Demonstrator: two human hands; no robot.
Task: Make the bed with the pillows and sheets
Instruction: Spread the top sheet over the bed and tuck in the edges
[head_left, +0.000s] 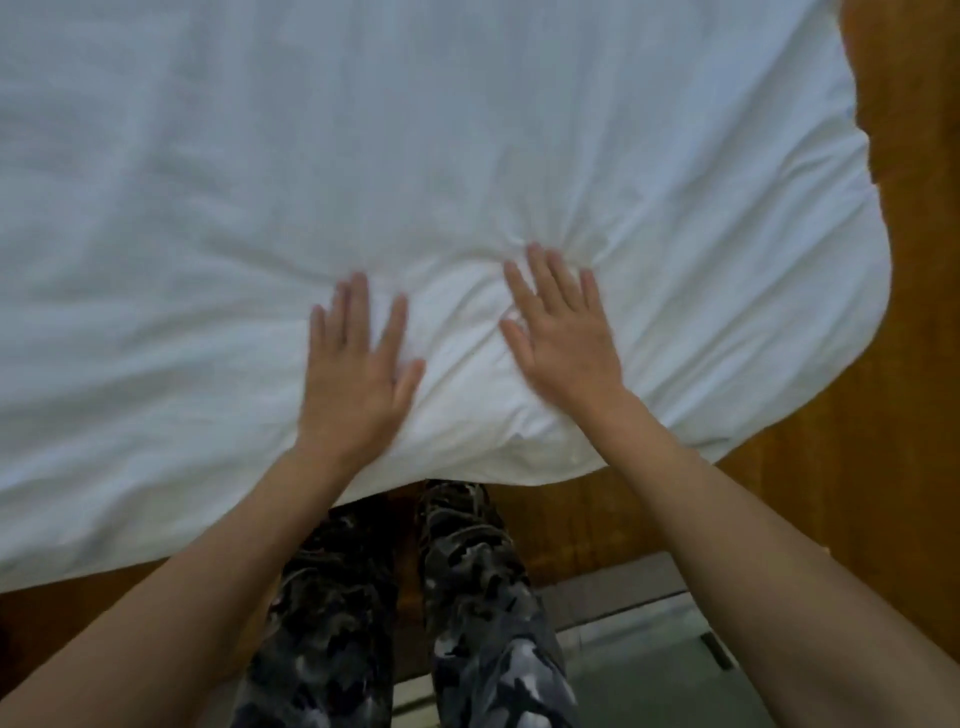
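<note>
Both hands flat on the white sheet (415, 156), palms down, fingers straight and spread; neither pinches or gathers cloth; left hand (358, 364) and right hand (563, 338) lie side by side near the close edge of the bed, a small ridge of cloth raised between them; creases fan outward from the right fingertips (540, 260), so the cloth is under pressure there; sheet covers almost the whole view, running away from the person and to their left; its rounded corner (857, 270) lies off to the right, overhanging the wooden floor (909, 467); the right hand is the nearer of the two to that corner; near hem hangs just over the person's patterned trousers (467, 597); no pillows in view. Judgement: step in hand is smoothing the sheet; wrinkles remain mainly ahead of and beside the hands, so the likely stroke runs outward from the middle, away from the body and toward the right corner; risk is pushing slack into a fresh fold at that corner rather than off the edge; pillows not yet placed, so the task looks partly done.
</note>
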